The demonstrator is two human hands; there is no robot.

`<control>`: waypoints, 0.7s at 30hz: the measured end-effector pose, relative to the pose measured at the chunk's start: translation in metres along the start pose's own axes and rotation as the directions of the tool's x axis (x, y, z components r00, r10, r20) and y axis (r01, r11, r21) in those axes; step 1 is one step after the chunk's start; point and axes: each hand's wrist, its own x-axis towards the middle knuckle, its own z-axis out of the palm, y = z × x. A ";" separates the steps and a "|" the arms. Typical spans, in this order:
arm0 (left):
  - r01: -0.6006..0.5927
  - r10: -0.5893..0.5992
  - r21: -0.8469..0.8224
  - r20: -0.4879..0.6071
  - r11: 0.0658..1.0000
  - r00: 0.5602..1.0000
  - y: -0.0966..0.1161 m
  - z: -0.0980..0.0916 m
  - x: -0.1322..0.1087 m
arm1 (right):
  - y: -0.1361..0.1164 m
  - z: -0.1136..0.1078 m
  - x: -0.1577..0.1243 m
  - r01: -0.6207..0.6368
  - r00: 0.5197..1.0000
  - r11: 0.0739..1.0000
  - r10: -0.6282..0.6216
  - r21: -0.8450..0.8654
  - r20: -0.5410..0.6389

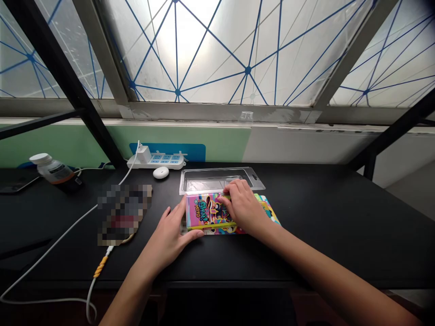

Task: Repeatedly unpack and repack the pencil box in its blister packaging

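Note:
A colourful printed package (207,213) in pink, yellow and blue lies on the black table (322,226). My left hand (173,231) grips its left end, thumb on the front edge and fingers along the side. My right hand (243,206) lies on top of the package, fingers curled down onto its upper middle. A clear plastic blister cover (217,180) lies flat just behind the package, touching or nearly touching it.
A blurred-out object (122,213) with a white cable (57,240) lies to the left. Farther back are a white power strip (158,159), a small white oval object (161,172) and a white-capped bottle (54,171). Black frame struts rise at both sides.

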 end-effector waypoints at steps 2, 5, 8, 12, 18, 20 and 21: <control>-0.024 0.023 0.032 0.029 0.999 0.999 -0.001 0.000 0.000 | -0.002 -0.004 -0.002 0.008 0.997 1.000 -0.008 0.004 -0.078; 0.011 -0.011 -0.011 0.011 1.000 1.000 -0.005 0.001 -0.002 | -0.009 -0.024 -0.011 0.095 0.984 0.995 -0.089 0.031 -0.157; 0.117 -0.117 -0.038 -0.022 0.992 0.993 -0.012 0.001 -0.005 | -0.014 -0.058 -0.030 0.239 0.971 0.960 -0.233 0.145 -0.059; 0.127 -0.126 0.031 -0.017 0.991 0.992 -0.015 0.000 -0.006 | 0.009 -0.093 -0.060 0.108 0.915 0.944 -0.216 0.310 0.340; 0.050 -0.051 0.041 0.012 0.998 0.999 -0.008 -0.002 -0.003 | 0.076 -0.074 -0.099 -0.241 0.892 0.952 0.140 0.191 0.429; 0.062 -0.061 0.028 -0.013 0.998 0.998 -0.007 -0.001 -0.004 | 0.084 -0.064 -0.105 -0.296 0.876 0.939 0.193 0.176 0.442; 0.088 -0.088 0.016 -0.020 0.996 0.996 -0.007 -0.001 -0.004 | 0.085 -0.060 -0.107 -0.320 0.874 0.930 0.216 0.180 0.434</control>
